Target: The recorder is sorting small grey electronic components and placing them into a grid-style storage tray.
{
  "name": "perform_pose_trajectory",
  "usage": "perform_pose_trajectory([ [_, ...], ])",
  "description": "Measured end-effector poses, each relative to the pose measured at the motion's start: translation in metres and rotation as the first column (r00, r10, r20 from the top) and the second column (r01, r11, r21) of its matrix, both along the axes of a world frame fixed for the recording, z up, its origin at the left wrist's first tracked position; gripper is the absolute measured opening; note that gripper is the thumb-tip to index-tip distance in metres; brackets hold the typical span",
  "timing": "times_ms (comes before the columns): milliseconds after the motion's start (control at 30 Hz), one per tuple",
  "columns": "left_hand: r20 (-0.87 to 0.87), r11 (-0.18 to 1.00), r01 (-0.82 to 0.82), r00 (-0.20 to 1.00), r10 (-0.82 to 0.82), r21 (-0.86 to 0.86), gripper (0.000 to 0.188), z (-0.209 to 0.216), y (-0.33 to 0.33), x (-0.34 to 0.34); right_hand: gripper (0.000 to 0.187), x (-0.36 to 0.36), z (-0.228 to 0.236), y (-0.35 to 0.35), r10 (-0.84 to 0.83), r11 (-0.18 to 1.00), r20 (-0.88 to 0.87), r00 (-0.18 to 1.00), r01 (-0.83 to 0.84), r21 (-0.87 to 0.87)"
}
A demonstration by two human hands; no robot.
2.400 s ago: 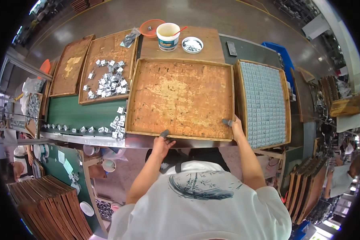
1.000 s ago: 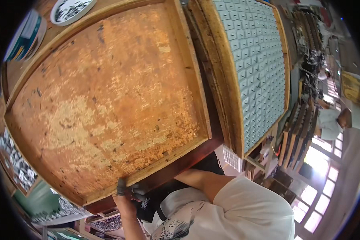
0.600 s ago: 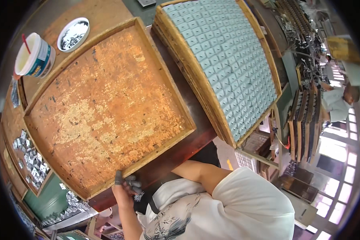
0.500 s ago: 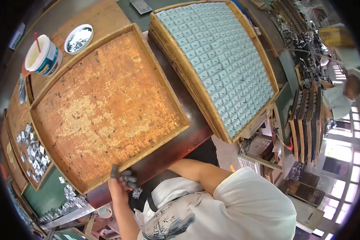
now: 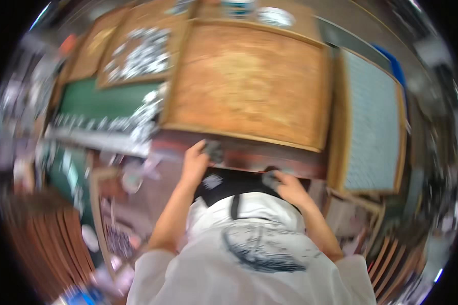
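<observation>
A wooden tray (image 5: 249,84) with a worn orange-brown bottom and raised rims lies on the bench in front of me. Just below its front rim is my left hand (image 5: 201,158), with grey coverings on the fingers. My right hand (image 5: 284,186), covered the same way, is lower and farther right, in front of the bench's dark red edge (image 5: 239,155). Neither hand visibly touches the tray. Motion smears the fingers of both, so their grip cannot be made out. To the right stands a stack of wooden trays, its top one filled with pale blue-grey square pieces (image 5: 372,122).
Shiny metal parts (image 5: 145,53) lie in a tray at the left, more (image 5: 147,114) on the green surface (image 5: 104,99). Behind the middle tray are a white bowl (image 5: 275,17) and a tub (image 5: 237,7). Wooden racks (image 5: 53,249) stand at the lower left.
My view has swung to the right, bringing the trays squarely ahead. My left hand has come off the front rim of the worn tray. My right hand, hidden before, now shows near my waist.
</observation>
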State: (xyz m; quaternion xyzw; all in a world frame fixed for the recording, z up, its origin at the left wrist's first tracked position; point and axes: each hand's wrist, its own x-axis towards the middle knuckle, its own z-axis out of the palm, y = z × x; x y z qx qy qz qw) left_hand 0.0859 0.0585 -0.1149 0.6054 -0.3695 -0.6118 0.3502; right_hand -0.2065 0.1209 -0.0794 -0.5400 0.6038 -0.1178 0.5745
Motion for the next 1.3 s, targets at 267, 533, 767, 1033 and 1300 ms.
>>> perform_pose_trajectory([
  [267, 0.873, 0.864, 0.178, 0.235, 0.427, -0.47, 0.082, 0.054, 0.034, 0.173, 0.064, 0.189, 0.049, -0.075, 0.54, 0.713, -0.116, 0.834, -0.526, -0.464],
  [533, 0.978, 0.926, 0.358, 0.206, 0.044, -0.118, 0.084, -0.052, -0.014, 0.318, 0.056, 0.354, -0.018, -0.17, 0.418, 0.271, -0.559, 0.716, -0.685, -0.676],
  [767, 0.985, 0.881, 0.465, 0.174, 0.0, -0.082, 0.072, -0.024, -0.069, 0.268, 0.084, 0.376, -0.027, -0.234, 0.436, 0.461, -0.617, 0.655, -0.751, -0.472],
  [1033, 0.965, 0.942, 0.316, 0.261, 0.03, -0.114, 0.085, -0.066, -0.084, 0.287, 0.085, 0.374, -0.031, -0.266, 0.537, 0.46, -0.475, 0.697, -0.714, -0.527],
  [1300, 0.872, 0.952, 0.221, 0.483, 0.083, -0.212, 0.107, -0.055, -0.094, 0.283, 0.084, 0.375, -0.031, -0.286, 0.572, 0.51, -0.391, 0.721, -0.686, -0.519],
])
